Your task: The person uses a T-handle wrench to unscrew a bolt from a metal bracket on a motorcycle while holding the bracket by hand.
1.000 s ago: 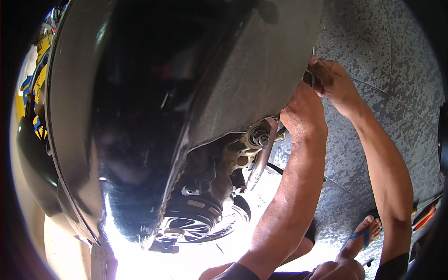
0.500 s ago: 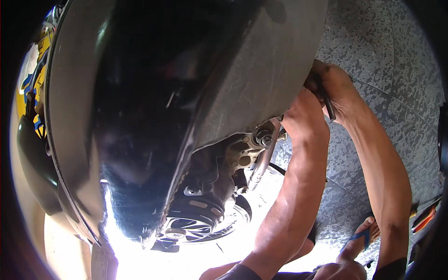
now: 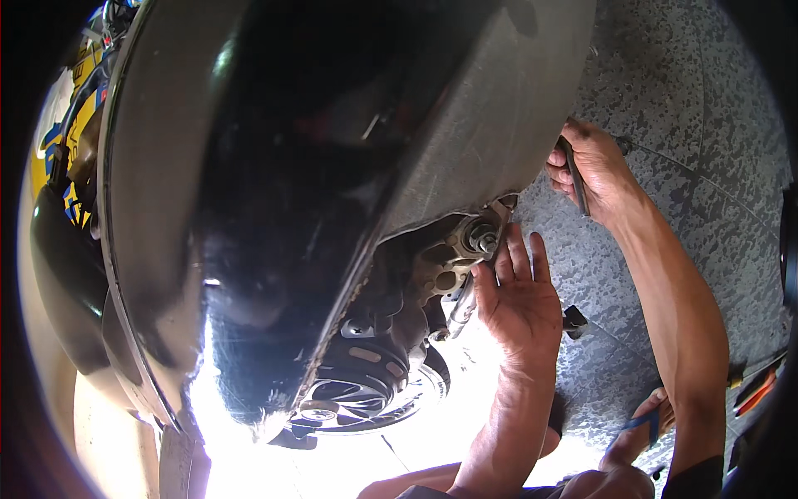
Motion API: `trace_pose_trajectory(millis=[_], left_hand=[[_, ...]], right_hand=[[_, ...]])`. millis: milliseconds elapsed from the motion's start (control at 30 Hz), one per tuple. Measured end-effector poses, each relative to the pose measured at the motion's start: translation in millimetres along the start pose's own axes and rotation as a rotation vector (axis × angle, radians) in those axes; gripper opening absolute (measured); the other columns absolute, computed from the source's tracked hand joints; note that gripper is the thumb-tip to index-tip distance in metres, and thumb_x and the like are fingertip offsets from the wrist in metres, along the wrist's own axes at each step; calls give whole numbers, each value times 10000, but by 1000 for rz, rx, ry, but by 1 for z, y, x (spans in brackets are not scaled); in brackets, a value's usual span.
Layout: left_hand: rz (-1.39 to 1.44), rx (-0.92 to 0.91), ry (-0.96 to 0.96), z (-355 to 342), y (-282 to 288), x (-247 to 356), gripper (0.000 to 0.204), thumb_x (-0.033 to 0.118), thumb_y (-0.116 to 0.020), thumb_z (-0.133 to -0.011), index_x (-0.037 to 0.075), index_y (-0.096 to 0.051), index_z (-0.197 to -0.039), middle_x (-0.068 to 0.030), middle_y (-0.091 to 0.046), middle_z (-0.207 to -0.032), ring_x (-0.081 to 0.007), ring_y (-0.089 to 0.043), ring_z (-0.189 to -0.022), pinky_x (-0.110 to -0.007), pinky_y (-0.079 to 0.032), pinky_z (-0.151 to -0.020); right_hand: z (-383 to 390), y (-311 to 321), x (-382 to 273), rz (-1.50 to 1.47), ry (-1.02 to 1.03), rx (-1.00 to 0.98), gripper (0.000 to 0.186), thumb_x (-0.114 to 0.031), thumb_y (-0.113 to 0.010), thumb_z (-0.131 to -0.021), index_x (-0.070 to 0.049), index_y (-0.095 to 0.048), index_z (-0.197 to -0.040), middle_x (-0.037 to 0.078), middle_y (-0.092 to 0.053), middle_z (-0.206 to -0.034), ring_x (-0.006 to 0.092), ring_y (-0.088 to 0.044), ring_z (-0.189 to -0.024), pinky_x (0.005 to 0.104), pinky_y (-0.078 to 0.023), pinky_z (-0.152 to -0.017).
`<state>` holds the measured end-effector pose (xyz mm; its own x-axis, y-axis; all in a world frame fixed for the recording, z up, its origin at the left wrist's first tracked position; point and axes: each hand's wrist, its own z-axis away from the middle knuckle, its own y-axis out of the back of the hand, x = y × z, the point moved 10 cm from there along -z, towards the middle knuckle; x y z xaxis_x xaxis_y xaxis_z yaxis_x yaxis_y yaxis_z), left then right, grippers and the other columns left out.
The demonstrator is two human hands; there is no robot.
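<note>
My right hand grips a dark rod-like tool beside the lower edge of the grey-black body panel of a scooter-like vehicle. Lower and to the left, my left hand is open with the palm up, its fingertips beside a metal bracket with a large bolt and nut; I cannot tell if they touch it. A steel tube runs down behind this hand toward the spoked-pattern wheel under the body.
Yellow and blue bodywork shows at the far left. The speckled grey floor lies to the right, with a small black piece near my left wrist and orange-handled tools at the right edge. A sandalled foot is at the bottom.
My left hand has come out from beside my right hand, down toward me, and opened palm up at the bracket. My right hand has moved slightly down, the tool now showing in it.
</note>
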<state>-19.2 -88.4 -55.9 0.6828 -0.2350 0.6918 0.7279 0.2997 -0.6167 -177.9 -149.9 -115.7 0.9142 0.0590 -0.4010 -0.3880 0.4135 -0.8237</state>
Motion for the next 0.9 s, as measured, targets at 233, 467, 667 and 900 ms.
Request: trace_pose_trajectory(millis=[233,467,667,900], left_hand=[[15,-10,-35,1,-2,5,354,294,-579,-933,20,-544,-1154,-99,-594,-1174,-224,-558,-1159,-429,-403,-1074],[33,-1,-15,1,1,2,333,294,-580,-932,32,-566,-1137,-94,-606,-1167,-220,-566,-1147,-429,-399,-1073],[27,-4,2,2,-3,0,302,299,-578,-933,65,-590,-1124,-74,-624,-1144,-209,-576,-1133,-421,-409,-1054],[18,11,9,1,1,2,291,313,-591,-924,72,-611,-1086,-44,-650,-1071,-191,-597,-1091,-404,-428,-1024]], right_hand=[[8,15,-11,29,72,34,419,-455,-558,-933,-43,-551,-858,-39,-457,-593,57,-407,-486,203,-337,-444],[24,57,-5,11,120,83,427,-474,-585,-911,-55,-553,-832,-39,-463,-584,49,-412,-470,200,-352,-433],[52,89,-9,2,214,234,409,-461,-555,-933,-71,-555,-809,-37,-463,-572,47,-416,-468,203,-358,-436],[101,139,-27,647,265,559,458,-440,-482,-977,-47,-577,-762,-16,-484,-591,68,-423,-497,254,-348,-463]])
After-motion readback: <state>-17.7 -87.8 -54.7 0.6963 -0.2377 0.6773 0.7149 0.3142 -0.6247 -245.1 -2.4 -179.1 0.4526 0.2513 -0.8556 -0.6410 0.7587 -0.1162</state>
